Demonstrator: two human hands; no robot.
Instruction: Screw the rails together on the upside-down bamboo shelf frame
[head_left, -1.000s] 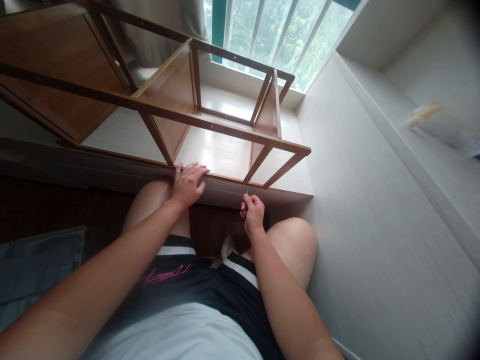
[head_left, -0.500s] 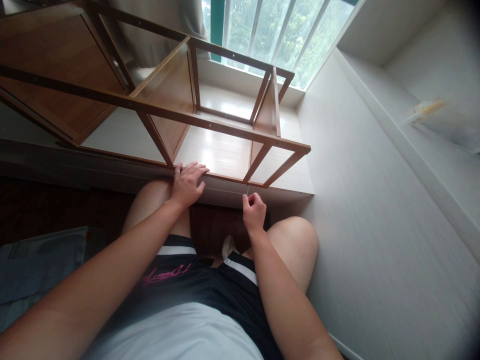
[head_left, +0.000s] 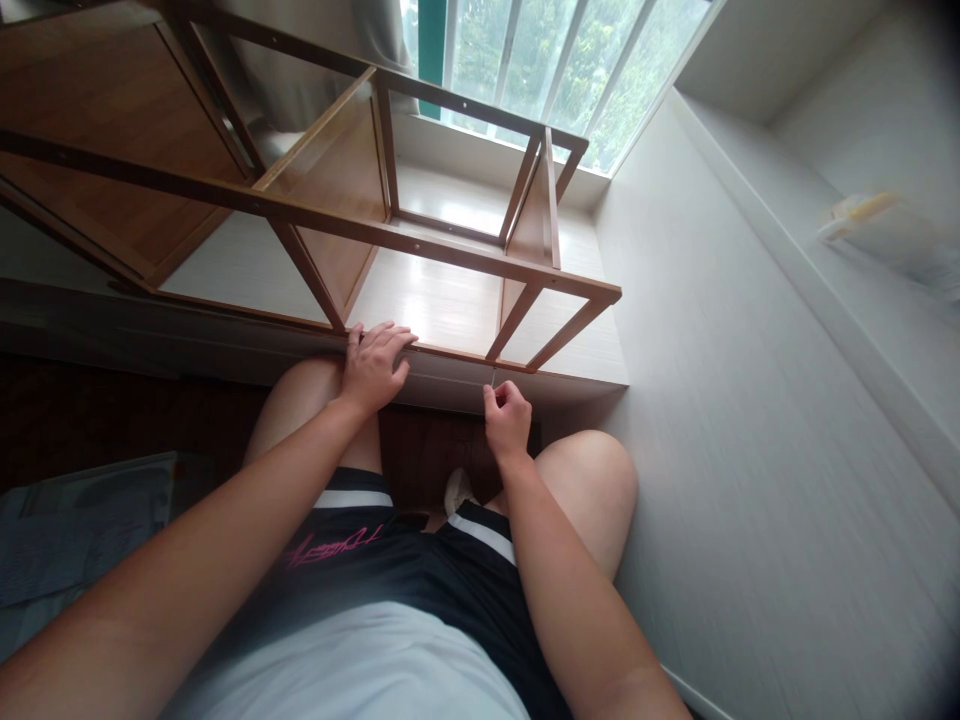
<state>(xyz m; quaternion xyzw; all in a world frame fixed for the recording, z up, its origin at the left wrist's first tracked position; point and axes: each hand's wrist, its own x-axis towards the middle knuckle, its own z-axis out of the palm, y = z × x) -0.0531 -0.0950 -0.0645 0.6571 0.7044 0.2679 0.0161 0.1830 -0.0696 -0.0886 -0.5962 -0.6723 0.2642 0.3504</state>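
A brown wooden shelf frame [head_left: 420,245] lies on its side on a pale ledge, its shelf boards standing upright. My left hand [head_left: 375,368] lies on the frame's near lower rail, fingers stretched out and a little apart, palm down. My right hand [head_left: 508,412] is closed in a pinch just below the same rail, near the frame's right end. From its fingertips a thin metal rod [head_left: 493,377], perhaps a hex key, points up to the rail's underside. The rest of the rod is hidden in the fingers, and whether its tip sits in a hole I cannot tell.
The pale ledge [head_left: 435,295] runs under the frame to a light wall panel [head_left: 750,420] close on the right. Behind stand a barred window [head_left: 540,70] and a grey curtain [head_left: 322,60]. Papers in a clear cover [head_left: 82,520] lie at the lower left.
The right hand has shifted very slightly up and left, with the rod still in its fingers. The left hand and the frame stay in place.
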